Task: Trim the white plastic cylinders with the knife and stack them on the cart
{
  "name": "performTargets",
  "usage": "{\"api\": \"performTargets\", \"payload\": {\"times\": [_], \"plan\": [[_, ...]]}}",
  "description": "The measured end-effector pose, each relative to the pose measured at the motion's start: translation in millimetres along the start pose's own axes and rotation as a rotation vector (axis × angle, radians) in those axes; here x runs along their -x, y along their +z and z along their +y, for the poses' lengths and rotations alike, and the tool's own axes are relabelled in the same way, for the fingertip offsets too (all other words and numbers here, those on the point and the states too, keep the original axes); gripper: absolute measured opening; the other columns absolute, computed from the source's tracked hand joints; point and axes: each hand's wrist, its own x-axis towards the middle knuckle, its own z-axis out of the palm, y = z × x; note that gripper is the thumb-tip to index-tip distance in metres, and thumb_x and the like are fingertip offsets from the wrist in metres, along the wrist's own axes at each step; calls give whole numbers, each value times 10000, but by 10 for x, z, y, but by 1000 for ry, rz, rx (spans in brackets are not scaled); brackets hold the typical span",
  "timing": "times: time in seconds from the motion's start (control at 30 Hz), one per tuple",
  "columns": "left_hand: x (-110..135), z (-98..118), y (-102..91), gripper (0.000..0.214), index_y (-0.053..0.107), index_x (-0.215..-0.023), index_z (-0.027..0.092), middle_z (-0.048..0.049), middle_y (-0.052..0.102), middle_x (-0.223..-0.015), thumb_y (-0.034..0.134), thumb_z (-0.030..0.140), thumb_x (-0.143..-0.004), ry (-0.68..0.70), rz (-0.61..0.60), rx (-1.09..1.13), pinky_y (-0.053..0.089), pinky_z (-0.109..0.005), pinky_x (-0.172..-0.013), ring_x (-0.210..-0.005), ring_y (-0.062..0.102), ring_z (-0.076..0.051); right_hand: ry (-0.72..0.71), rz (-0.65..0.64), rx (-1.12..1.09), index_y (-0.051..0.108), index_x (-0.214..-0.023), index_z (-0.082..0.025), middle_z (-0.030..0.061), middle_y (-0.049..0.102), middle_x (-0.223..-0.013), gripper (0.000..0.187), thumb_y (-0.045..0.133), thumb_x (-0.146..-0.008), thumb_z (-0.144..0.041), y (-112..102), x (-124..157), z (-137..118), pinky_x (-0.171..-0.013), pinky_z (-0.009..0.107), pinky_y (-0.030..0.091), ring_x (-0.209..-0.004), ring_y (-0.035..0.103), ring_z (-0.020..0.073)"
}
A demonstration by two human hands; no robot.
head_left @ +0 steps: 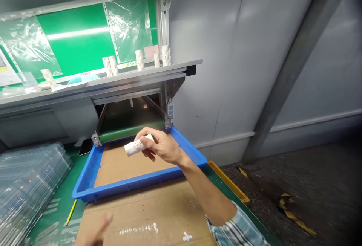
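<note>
A white roll (138, 145) sits pinched between the thumb and fingers of the right hand (162, 146), held above the far end of a blue plastic tray (127, 184) lined with brown cardboard. The left hand (96, 229) shows blurred at the near edge, over a cardboard sheet (147, 216), its grip impossible to tell. More white rolls (139, 60) stand on a metal shelf (113, 82) beyond. Stacked clear plastic sheets (31, 185) lie left.

Your right hand (161, 147) is reaching out ahead, palm down, with its fingers (147, 135) curled in a closed grip, and your forearm (207, 195) slants up from the lower right. Your left hand (97, 230) sits low at the frame's edge: blurred, fingers apparently spread.
</note>
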Motion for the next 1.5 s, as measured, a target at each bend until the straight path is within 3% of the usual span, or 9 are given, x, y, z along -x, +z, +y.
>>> {"api": "performTargets", "payload": {"times": [0.07,0.13,0.23,0.33,0.5,0.83,1.1,1.37,1.5], "plan": [[-242,162,114,705,534,-1510,566,0,737,-964,803,401,-879,8,30,-10,537,-317,-483,-718,656,-235,-24,22,-21,624,-1001,-181,-86,532,-563,435,650,-1007,-616,-6,56,-40,-450,208,347,-448,445,77],[-563,280,287,823,351,-1649,486,35,708,-885,743,378,-933,31,40,-6,493,-261,-473,-536,537,-145,-26,27,-41,609,-1012,-188,-91,530,-555,442,673,-990,-625,-13,94,-63,-452,207,338,-449,437,77],[-1020,360,537,519,580,-1513,313,-37,750,-1083,676,389,-1009,154,7,100,470,-214,-540,-614,562,-109,1,17,-64,576,-1038,-208,-58,635,-639,458,733,-948,-629,-72,142,-93,-511,226,441,-511,560,105],[-1245,359,670,292,732,-1262,249,-61,758,-1091,662,419,-1034,187,41,175,489,-206,-605,-765,643,-144,13,15,60,640,-1136,-216,-2,756,-831,425,818,-914,-531,-202,183,-144,-715,282,567,-710,715,153],[-1229,298,700,287,720,-1258,277,-44,757,-1179,713,421,-1010,163,36,228,523,-192,-660,-910,699,-165,-1,28,144,733,-1198,-255,-4,812,-942,333,835,-923,-413,-321,203,-205,-817,293,620,-846,791,182],[-1212,231,571,249,742,-1229,283,-26,777,-1144,751,351,-989,231,73,319,563,-185,-726,-898,729,-149,-76,86,148,699,-1286,-247,41,804,-1123,323,750,-990,-366,-30,197,-111,-957,345,647,-985,800,202],[-1189,174,545,240,732,-1211,274,-19,764,-1115,748,375,-994,226,80,275,555,-190,-760,-914,716,-150,-113,120,229,690,-1337,-267,56,763,-1263,348,733,-998,-333,32,213,-45,-1019,351,637,-1081,772,207],[-1182,111,552,294,718,-1276,269,-48,758,-1136,742,370,-1001,278,87,198,540,-232,-748,-917,699,-173,-99,66,23,683,-1352,-219,71,778,-1070,332,612,-1049,-335,45,219,-64,-808,350,636,-892,768,204],[-1169,131,545,271,734,-1251,261,-52,765,-1125,743,366,-1001,300,90,209,541,-220,-738,-929,706,-172,-127,61,22,707,-1325,-207,74,788,-1085,330,607,-1038,-336,52,211,-113,-832,345,630,-910,759,199]]}}
